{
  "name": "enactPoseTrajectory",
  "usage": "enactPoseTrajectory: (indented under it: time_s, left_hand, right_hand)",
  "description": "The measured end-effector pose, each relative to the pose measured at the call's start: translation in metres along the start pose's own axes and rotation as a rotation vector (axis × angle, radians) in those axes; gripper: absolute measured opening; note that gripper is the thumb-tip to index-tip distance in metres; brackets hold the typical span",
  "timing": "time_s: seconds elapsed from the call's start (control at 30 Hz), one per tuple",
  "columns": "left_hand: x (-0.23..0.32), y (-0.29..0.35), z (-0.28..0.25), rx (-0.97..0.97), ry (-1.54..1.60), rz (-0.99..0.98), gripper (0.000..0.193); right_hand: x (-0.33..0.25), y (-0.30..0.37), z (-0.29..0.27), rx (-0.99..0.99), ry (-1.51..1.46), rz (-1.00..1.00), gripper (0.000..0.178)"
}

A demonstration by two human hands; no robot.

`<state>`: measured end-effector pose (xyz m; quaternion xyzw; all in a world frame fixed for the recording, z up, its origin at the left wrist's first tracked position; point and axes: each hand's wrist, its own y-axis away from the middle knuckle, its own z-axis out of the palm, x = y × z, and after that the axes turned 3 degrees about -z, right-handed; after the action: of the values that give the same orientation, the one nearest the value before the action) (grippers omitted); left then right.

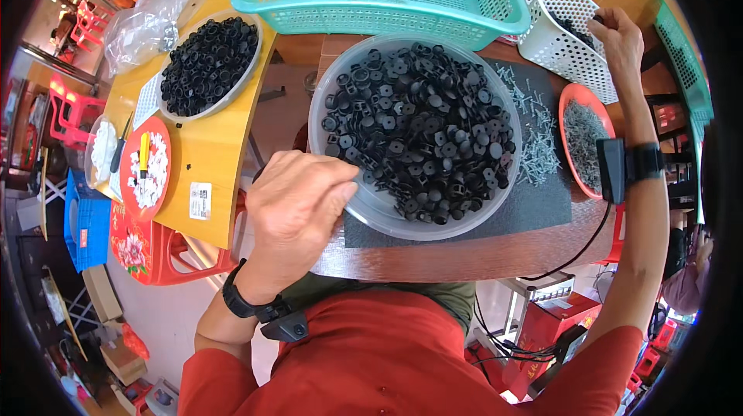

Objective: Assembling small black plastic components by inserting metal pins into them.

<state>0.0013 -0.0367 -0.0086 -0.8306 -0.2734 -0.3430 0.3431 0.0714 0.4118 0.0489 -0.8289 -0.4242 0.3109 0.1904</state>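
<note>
A round translucent bowl (331, 219) stands in front of me, heaped with small black plastic parts (433, 130), some disc-shaped with short stems. My left hand (298, 203) is at the bowl's near-left rim, fingers curled with thumb against forefinger; whatever they pinch, if anything, is hidden. Over at the far right, my right hand (623, 41) is above the edge of a white perforated basket (569, 56). Its fingertips close on a small black plastic part (597, 20). More dark parts lie inside that basket.
Loose screws (535, 133) lie on a dark mat (464, 232) beside an orange dish (571, 99) of screws. A turquoise basket (379, 17) stands behind the bowl. On the yellow table at left are a bowl of black rings (209, 64) and a red plate (147, 203) of white pieces.
</note>
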Motion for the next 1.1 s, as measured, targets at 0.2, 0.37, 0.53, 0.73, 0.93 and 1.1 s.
enactPoseTrajectory:
  time_s: [0.2, 0.37, 0.53, 0.73, 0.93, 1.1]
  left_hand:
    - [0.004, -0.018, 0.01, -0.091, -0.348, 0.236, 0.025]
    - [-0.004, -0.023, 0.026, -0.19, -0.452, 0.246, 0.032]
    - [-0.009, -0.028, 0.03, -0.19, -0.405, 0.257, 0.029]
    - [-0.008, -0.027, 0.033, -0.168, -0.433, 0.248, 0.025]
    - [-0.011, -0.024, 0.027, -0.09, -0.425, 0.333, 0.026]
    - [-0.005, -0.015, 0.023, -0.115, -0.05, 0.045, 0.02]
  right_hand:
    - [0.02, -0.015, 0.014, -0.127, 0.336, -0.175, 0.048]
    - [-0.011, 0.018, -0.005, -0.027, 0.243, -0.136, 0.041]
    - [-0.038, 0.076, -0.025, -0.075, -0.124, -0.074, 0.023]
    - [-0.072, 0.144, -0.031, -0.162, -0.39, -0.006, 0.015]
    - [-0.096, 0.185, -0.04, -0.219, -0.532, 0.036, 0.014]
    - [-0.116, 0.207, -0.036, -0.238, -0.634, -0.005, 0.019]
